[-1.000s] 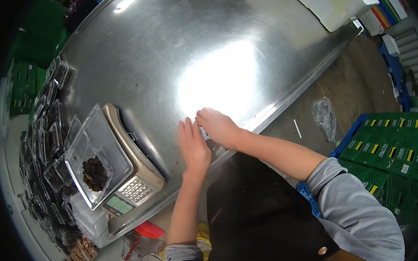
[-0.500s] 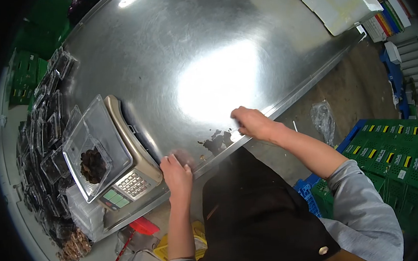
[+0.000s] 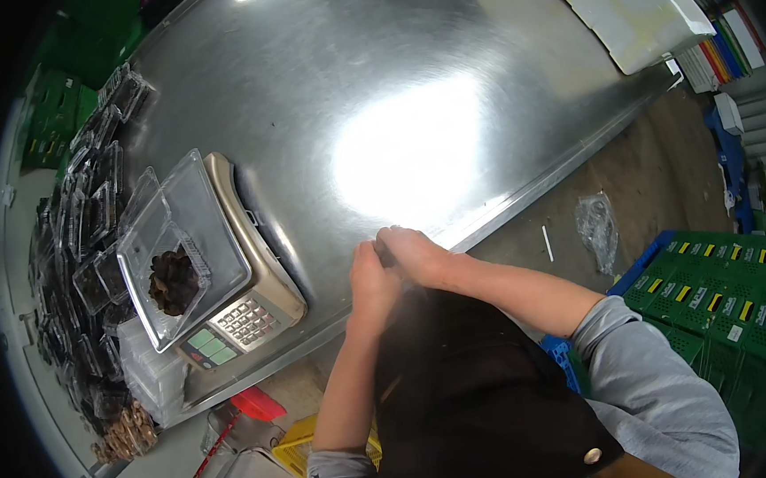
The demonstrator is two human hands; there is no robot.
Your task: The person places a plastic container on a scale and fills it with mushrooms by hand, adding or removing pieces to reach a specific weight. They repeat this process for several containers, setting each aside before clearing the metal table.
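Note:
My left hand [image 3: 374, 279] and my right hand [image 3: 411, 253] are together at the near edge of the metal table [image 3: 305, 138], above the dark apron [image 3: 464, 384]. Their fingers are curled and closed; something small and dark shows between them, too hidden to name. Left of them stands a scale [image 3: 259, 305] with a clear tray on top. Inside this tray lies an open clear plastic box [image 3: 190, 252] holding a dark brown, clumped item [image 3: 173, 282].
Many clear boxes with dark contents [image 3: 89, 224] pile along the left edge. A white foam box [image 3: 629, 9] stands at the back right. Green crates [image 3: 724, 286] are at the right, a yellow basket [image 3: 300, 445] below the table, and a plastic bag [image 3: 597, 228] on the floor.
My right hand has moved left and my left hand right and up, so they now meet. The dark crumbs seen on the table by its edge no longer show there. The view has shifted slightly.

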